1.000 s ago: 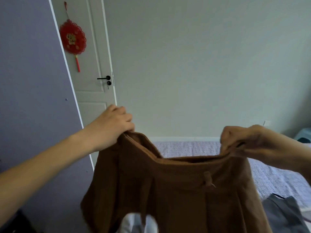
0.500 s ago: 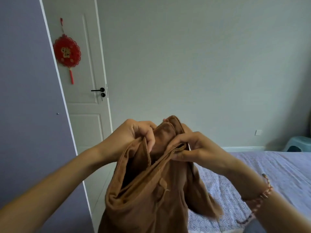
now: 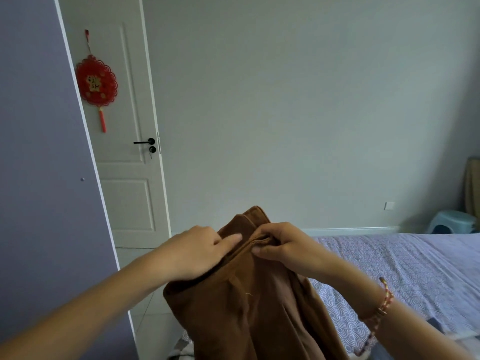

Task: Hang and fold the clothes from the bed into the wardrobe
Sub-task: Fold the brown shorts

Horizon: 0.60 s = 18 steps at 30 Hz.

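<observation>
A brown garment, folded in half along its waistband, hangs in front of me over the near corner of the bed. My left hand grips the doubled waistband from the left, fingers pressed flat on the cloth. My right hand pinches the same waistband from the right, close to the left hand. A beaded bracelet sits on my right wrist. The purple wardrobe door stands at my left. The garment's lower part runs out of view.
A white closed room door with a black handle and a red hanging ornament is behind the wardrobe door. A light blue stool stands at the far right beside the bed. A grey wall is ahead.
My hands came together from wide apart, folding the waistband in half. They have since dropped lower and the fold has been pressed flat.
</observation>
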Tool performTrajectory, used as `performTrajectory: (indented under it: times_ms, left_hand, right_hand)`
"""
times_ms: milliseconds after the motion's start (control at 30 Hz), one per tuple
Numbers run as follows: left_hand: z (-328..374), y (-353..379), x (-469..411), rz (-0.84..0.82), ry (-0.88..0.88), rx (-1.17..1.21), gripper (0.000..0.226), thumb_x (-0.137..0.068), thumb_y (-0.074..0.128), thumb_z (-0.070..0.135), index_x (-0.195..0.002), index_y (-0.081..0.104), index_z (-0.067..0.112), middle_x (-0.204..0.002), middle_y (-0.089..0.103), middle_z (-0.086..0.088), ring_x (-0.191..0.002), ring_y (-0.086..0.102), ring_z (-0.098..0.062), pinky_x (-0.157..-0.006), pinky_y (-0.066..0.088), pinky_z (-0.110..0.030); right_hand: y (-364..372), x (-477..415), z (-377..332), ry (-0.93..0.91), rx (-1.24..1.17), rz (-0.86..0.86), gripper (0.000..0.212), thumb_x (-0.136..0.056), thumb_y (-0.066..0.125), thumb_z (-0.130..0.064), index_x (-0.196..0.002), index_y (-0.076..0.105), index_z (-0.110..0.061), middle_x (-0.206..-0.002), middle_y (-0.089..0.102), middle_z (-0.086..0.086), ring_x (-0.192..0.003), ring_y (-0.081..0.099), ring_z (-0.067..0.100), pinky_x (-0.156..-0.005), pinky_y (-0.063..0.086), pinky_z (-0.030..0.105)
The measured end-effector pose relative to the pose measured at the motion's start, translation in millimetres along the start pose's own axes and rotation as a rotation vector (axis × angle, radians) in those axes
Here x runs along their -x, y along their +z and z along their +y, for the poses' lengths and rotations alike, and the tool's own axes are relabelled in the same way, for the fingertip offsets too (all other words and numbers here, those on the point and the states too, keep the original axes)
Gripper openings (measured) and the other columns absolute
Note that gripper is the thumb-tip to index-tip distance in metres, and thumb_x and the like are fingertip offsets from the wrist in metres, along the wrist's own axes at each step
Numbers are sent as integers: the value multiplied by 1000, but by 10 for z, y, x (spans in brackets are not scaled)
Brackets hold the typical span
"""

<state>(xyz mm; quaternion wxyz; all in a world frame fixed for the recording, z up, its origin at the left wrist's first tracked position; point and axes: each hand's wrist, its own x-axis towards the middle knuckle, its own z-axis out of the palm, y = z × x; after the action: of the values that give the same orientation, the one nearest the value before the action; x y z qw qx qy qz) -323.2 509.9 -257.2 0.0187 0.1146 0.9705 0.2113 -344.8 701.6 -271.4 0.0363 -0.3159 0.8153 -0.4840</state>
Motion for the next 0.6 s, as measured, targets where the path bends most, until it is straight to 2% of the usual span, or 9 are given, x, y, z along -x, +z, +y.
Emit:
performTrajectory:
  times_ms: [67,133,233,300,367,433,467,533,600]
  left_hand:
    - [-14,80,-3,-16,-77,-128,56,-93,35,55,-60,55,15,-72,60,-3,-68,57,-19,-62,41,-30]
    - [-26,114,-17,-80,-148,-194,47,-92,44,51,-59,53,19,-65,54,1,-65,52,-16,-59,38,-26]
    - [-55,163,-50,-111,-167,-152,35,-87,56,38,-57,52,20,-64,50,3,-65,50,-14,-56,38,-21]
    - [-74,221,-56,-94,-117,-73,23,-83,60,22,-60,55,23,-69,54,7,-70,52,-11,-55,39,-16]
    - [-98,273,-53,-110,-60,-30,12,-78,64,14,-78,60,25,-85,59,7,-81,56,-12,-64,45,-16]
    - [-110,285,-37,-102,-21,-31,22,-78,64,10,-97,60,23,-101,58,4,-92,56,-14,-74,48,-21]
    - [-116,274,-34,-75,-8,-20,26,-79,60,6,-99,60,23,-104,57,4,-95,55,-15,-76,48,-20]
    - [-112,219,-20,-13,14,19,39,-79,49,-7,-93,63,27,-103,58,6,-98,56,-13,-76,46,-17]
    - [-104,150,-15,20,38,38,56,-76,39,-15,-91,68,31,-105,62,6,-101,58,-13,-83,49,-19]
  right_hand:
    - [36,9,12,7,43,6,25,-86,61,-5,-75,61,-28,-72,61,-11,-73,56,3,-74,45,24]
    - [79,22,35,13,80,13,29,-86,62,-5,-72,60,-31,-68,60,-14,-70,55,0,-72,44,21]
    - [112,63,83,19,94,32,29,-87,60,-5,-74,59,-31,-72,61,-13,-74,57,2,-74,47,24]
    - [106,86,117,29,89,66,28,-88,59,-5,-75,59,-30,-74,60,-12,-75,57,4,-75,46,23]
    - [98,109,146,41,99,71,28,-88,58,-5,-75,57,-30,-74,59,-12,-74,55,3,-73,44,20]
    - [100,125,175,52,145,63,29,-88,58,-7,-75,56,-32,-74,58,-13,-75,54,3,-72,43,20]
    - [93,127,193,53,161,72,29,-88,58,-7,-75,55,-33,-74,58,-13,-75,53,3,-72,42,20]
    - [58,126,212,51,140,121,27,-88,58,-7,-76,56,-31,-74,58,-12,-75,54,3,-73,43,20]
    - [26,121,223,39,117,159,24,-88,59,-7,-78,58,-28,-78,59,-9,-78,54,4,-74,42,19]
